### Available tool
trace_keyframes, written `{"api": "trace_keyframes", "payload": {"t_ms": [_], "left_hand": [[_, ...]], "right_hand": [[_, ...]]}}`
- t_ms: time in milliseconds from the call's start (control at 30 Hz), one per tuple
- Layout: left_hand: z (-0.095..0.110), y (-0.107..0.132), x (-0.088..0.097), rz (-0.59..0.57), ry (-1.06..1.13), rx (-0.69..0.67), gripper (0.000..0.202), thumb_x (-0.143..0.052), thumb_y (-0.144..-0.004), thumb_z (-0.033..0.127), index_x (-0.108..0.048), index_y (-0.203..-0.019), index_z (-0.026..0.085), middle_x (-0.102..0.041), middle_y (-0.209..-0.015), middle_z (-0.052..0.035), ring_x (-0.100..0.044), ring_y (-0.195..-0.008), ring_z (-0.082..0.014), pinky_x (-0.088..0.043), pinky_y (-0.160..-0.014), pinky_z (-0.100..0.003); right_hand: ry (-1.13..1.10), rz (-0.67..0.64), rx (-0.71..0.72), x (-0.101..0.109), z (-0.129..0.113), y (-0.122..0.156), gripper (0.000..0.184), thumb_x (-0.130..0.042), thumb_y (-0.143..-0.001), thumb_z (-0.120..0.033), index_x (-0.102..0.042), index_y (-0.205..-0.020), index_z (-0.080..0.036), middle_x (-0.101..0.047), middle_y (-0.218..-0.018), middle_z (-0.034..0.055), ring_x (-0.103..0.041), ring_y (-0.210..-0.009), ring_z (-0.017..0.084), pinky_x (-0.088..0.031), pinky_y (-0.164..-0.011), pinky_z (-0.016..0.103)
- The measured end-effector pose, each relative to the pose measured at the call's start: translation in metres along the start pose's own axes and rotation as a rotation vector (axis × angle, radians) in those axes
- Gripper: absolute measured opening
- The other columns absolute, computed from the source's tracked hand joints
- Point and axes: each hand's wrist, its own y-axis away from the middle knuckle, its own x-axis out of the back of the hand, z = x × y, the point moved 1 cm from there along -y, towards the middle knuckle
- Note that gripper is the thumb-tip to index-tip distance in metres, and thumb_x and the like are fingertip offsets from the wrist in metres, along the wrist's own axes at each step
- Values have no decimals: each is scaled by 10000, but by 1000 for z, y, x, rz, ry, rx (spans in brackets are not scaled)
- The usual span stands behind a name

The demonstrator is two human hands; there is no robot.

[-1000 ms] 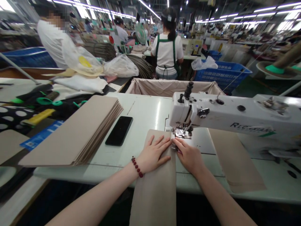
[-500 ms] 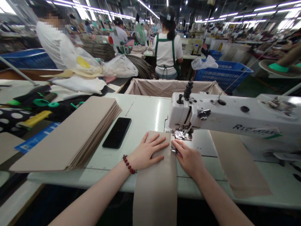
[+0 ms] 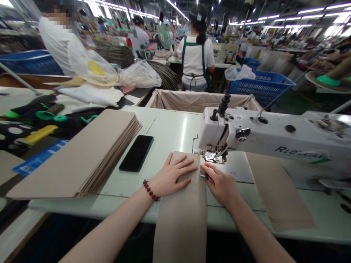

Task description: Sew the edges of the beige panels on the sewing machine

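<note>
A long beige fabric panel (image 3: 181, 219) lies on the sewing table and hangs over its front edge. My left hand (image 3: 175, 175) rests flat on it, fingers spread, a dark red bead bracelet at the wrist. At the panel's right edge, my right hand (image 3: 219, 180) is closed round small thread snips (image 3: 205, 176), whose metal tips poke out towards the panel; the rest is mostly hidden in the palm. Its fingertips touch the panel's edge just in front of the presser foot (image 3: 215, 157) of the white sewing machine (image 3: 263, 137).
Left of my hands lie a black phone (image 3: 136, 153) and a stack of beige panels (image 3: 79, 153). More beige pieces (image 3: 279, 193) lie under the machine arm. Behind the table stands a cloth-lined bin (image 3: 203, 101); a blue basket (image 3: 263, 86) and co-workers are beyond.
The view has shifted slightly, with the machine a little further right in it. Both hands and the panel keep practically the same place on the table.
</note>
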Motion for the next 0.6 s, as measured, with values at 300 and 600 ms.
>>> {"api": "trace_keyframes", "payload": {"t_ms": [300, 600], "left_hand": [[-1, 1, 1, 27, 51, 39, 448, -416, -974, 383, -401, -1421, 395, -356, -1510, 24, -253, -1417, -271, 11, -1144, -549], [-2, 1, 0, 34, 44, 39, 432, -441, -963, 428, -433, -1394, 413, -353, -1511, 36, -248, -1419, -269, 3, -1147, -548]], "right_hand": [[13, 16, -4, -1, 0, 1, 531, -462, -892, -210, -419, -1406, -337, -473, -1435, -18, -632, -1033, 190, -549, -741, 290], [5, 9, -1, -3, 1, 1, 535, -458, -895, -217, -413, -1414, -335, -468, -1439, -11, -634, -1028, 200, -557, -756, 309]]}}
